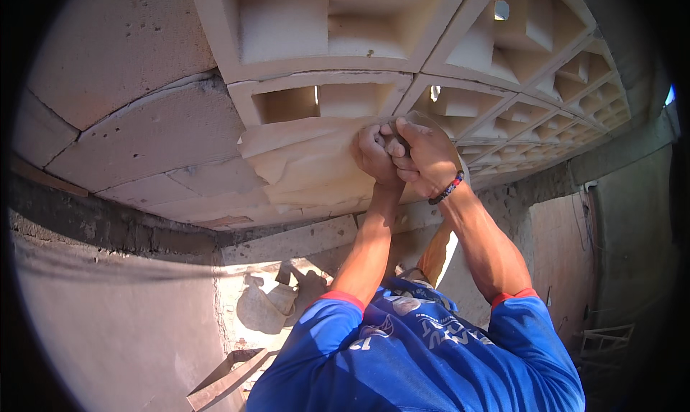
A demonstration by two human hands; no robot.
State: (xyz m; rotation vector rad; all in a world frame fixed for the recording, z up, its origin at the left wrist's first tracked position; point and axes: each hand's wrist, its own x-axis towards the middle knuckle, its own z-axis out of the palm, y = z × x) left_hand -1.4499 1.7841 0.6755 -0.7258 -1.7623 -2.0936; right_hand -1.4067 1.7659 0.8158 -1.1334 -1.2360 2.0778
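I've paper (309, 153) spread at nine o'clock, blocks (535, 27) bare at two; left hand (376, 153), right hand (429, 158): fingers curled, grip unclear.

Close, downward, head-worn fisheye view

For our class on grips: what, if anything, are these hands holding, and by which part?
It cannot be told: the left hand and right hand meet at the right side of the pale sheet, curled fingers hiding any hold.
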